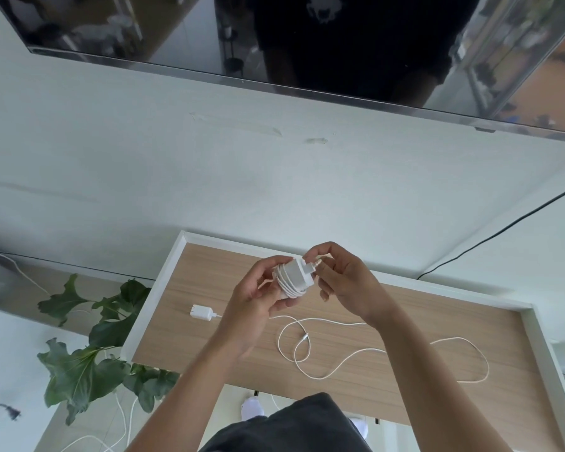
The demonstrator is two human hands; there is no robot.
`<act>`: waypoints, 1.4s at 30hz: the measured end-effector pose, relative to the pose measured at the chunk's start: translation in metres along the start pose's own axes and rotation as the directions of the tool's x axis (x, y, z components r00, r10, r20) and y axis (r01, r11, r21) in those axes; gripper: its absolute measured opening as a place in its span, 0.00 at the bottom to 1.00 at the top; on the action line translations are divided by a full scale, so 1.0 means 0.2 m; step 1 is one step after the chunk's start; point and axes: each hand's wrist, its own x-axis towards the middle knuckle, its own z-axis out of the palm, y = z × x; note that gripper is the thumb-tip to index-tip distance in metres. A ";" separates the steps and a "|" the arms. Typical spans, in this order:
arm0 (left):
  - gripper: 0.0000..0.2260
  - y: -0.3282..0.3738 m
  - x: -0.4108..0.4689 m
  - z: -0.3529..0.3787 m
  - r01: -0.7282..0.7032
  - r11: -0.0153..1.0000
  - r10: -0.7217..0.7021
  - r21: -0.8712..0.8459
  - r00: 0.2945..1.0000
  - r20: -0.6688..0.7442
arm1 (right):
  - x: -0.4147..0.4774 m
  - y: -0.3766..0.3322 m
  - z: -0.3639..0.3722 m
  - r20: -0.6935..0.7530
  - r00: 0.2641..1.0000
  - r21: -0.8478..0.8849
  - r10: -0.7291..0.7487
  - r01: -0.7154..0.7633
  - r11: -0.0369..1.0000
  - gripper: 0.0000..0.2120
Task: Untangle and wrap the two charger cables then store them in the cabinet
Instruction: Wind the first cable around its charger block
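- Head view looks down on a wood-topped bench [388, 308] with a raised white rim, standing under a wall-mounted dark screen [307, 44].
- No open container shows here, and I cannot tell where the cabinet is.
- Left hand [258, 305] is curled around a white charger [292, 275], its cable wound in tight loops around the block.
- Right hand [343, 278] pinches the free plug end of that cable, just beside the charger's prongs.
- Both hands hold this bundle above the bench, not touching it.
- Second charger [202, 312] lies on the bench left of the hands; its loose cable [372, 353] sprawls in open loops below and to the right of them.
- Leafy plant [88, 353] stands beside the bench's left edge.
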 end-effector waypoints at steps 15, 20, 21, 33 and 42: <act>0.21 0.05 0.07 -0.04 0.243 0.790 -0.274 -0.563 0.961 0.030 | -0.08 -0.04 0.00 0.066 0.998 0.088 -0.021 0.015 0.996 0.14; 0.25 0.05 0.06 -0.04 0.255 0.804 -0.282 -0.537 0.959 0.033 | -0.03 -0.03 0.02 -0.068 0.995 0.027 -0.068 0.070 0.997 0.13; 0.24 0.04 0.05 -0.03 0.251 0.815 -0.274 -0.522 0.961 0.035 | -0.03 -0.03 0.03 -0.086 0.994 0.050 -0.068 0.073 0.996 0.13; 0.22 0.01 0.01 -0.04 0.178 0.950 -0.179 -0.254 0.984 0.022 | -0.04 -0.08 -0.07 0.080 0.994 -0.065 0.080 -0.075 0.995 0.08; 0.21 0.00 0.01 -0.07 0.040 0.999 -0.040 -0.037 0.999 0.005 | -0.05 -0.05 -0.05 0.021 0.999 -0.156 0.028 -0.024 0.987 0.06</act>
